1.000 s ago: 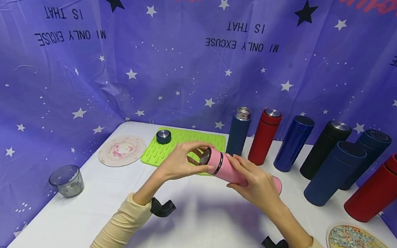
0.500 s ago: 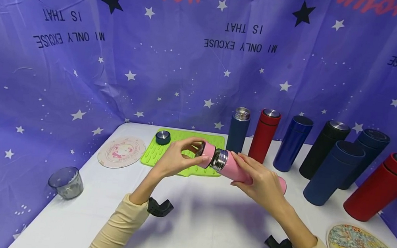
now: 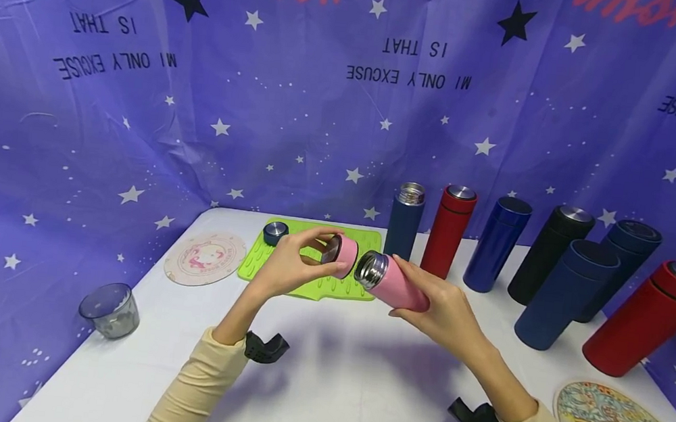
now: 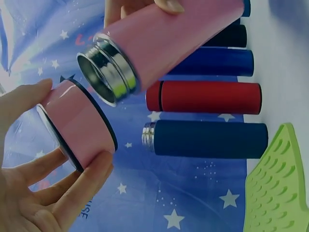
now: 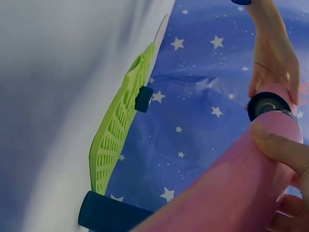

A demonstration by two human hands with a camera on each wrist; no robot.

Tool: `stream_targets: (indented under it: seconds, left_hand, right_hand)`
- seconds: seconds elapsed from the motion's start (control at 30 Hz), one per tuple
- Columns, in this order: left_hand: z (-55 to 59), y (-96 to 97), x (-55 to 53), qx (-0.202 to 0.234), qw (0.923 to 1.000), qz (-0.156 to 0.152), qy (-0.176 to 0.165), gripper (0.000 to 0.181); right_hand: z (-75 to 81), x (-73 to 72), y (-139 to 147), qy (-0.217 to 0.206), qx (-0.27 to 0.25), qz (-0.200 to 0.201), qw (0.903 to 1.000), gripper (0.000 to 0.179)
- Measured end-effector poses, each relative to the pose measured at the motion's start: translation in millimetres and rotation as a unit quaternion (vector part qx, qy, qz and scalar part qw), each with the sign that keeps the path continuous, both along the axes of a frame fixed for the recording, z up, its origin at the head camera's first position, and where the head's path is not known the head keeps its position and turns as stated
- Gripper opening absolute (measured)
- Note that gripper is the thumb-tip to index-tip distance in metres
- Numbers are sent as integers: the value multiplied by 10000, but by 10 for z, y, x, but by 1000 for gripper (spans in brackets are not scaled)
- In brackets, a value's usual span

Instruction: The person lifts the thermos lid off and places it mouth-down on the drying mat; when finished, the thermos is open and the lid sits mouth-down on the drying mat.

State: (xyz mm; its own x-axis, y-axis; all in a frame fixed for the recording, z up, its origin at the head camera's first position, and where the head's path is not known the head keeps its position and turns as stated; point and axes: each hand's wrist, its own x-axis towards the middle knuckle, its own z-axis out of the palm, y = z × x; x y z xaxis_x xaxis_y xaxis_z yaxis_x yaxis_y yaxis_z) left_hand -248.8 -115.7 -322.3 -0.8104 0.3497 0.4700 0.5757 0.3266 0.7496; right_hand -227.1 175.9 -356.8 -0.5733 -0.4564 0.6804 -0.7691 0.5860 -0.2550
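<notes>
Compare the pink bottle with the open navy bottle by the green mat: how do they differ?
The pink bottle is tilted in the right hand; the open navy bottle stands upright, unheld. The pink bottle is light and shiny, the open navy bottle dark and duller. Both show uncovered metal necks.

I'm getting a bright head view with soft shadows on the worktop [image 3: 350,402], but hazier wrist views, the left one glaring white on the upper-left backdrop [image 4: 140,193].

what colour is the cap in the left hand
The cap is pink with dark edges; it shows best in the left wrist view.
</notes>
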Motion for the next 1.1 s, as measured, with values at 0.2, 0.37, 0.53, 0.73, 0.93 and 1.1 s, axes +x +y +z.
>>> stream_targets:
  seconds: [0.2, 0.37, 0.53, 0.73, 0.93, 1.1]
  left_hand:
    - [-19, -61, -78, 40, 9999, 112, 32, 60]
    - [19, -76, -72, -76, 9994, 319, -73, 67]
    - [-188, -178, -320, -298, 9976, 617, -27, 65]
    - [-353, -270, -564, -572, 9931, 1022, -22, 64]
    - [-496, -343, -855, -757, 9867, 1437, -93, 65]
    - [-589, -360, -1127, -827, 9792, 1839, -230, 65]
  right_hand:
    - [34, -62, -6, -630, -431, -72, 9971, 97]
    - [43, -178, -3, -1328, -1071, 86, 9853, 87]
    - [32, -304, 9, -2079, -1950, 299, 9580, 79]
    - [59, -373, -13, -2354, -2388, 455, 9410, 78]
    - [39, -437, -57, -2388, -2506, 453, 9371, 79]
    - [13, -505, -74, -2451, -2779, 388, 9280, 82]
